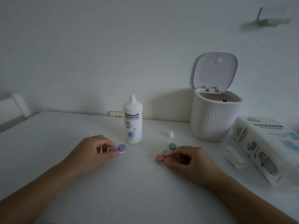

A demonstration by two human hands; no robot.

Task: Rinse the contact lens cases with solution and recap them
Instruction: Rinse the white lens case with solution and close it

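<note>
Left hand (95,150) fingers pinch purple lens case (117,148); right hand (188,158) fingers pinch pink lens case (163,156). Light, stiff, likely slippery; grip cap rims.

The table (137,183) looks smooth and matt white. At its twelve o'clock the bottle (132,122) is glossy white plastic with a printed label. The bin (212,117) at two o'clock is ribbed matt plastic, its lid (215,70) smoother. The cases (119,148) seem matt pastel plastic, though the light is dim. The tissue pack (267,147) at three o'clock has a slick printed wrapper.
</note>
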